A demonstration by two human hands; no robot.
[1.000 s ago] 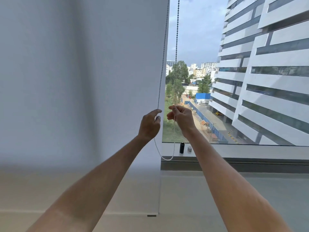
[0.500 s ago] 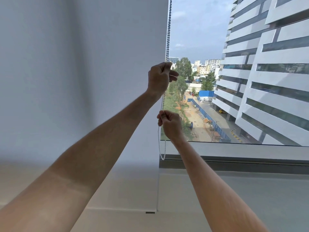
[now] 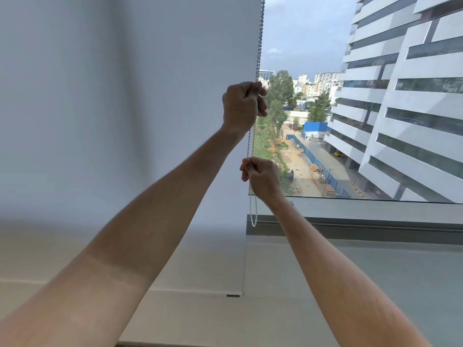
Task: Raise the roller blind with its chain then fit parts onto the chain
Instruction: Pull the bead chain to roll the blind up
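A white roller blind (image 3: 130, 108) covers the left part of the window, its bottom bar (image 3: 195, 293) low near the wall. Along its right edge hangs a beaded chain (image 3: 260, 41), its loop end (image 3: 253, 216) dangling by the sill. My left hand (image 3: 241, 106) is closed on the chain high up. My right hand (image 3: 261, 177) is closed on the chain lower down, directly beneath the left. Both strands run close together between the two hands.
The uncovered window pane (image 3: 350, 121) looks out on a tall white building and a street far below. A grey sill and frame (image 3: 363, 221) run under the glass. A pale wall (image 3: 375, 284) fills the space below it.
A second ago both hands were level on separate strands. The left hand has since risen and gripped the chain higher, the right dropped lower. Over the last half second little moved.
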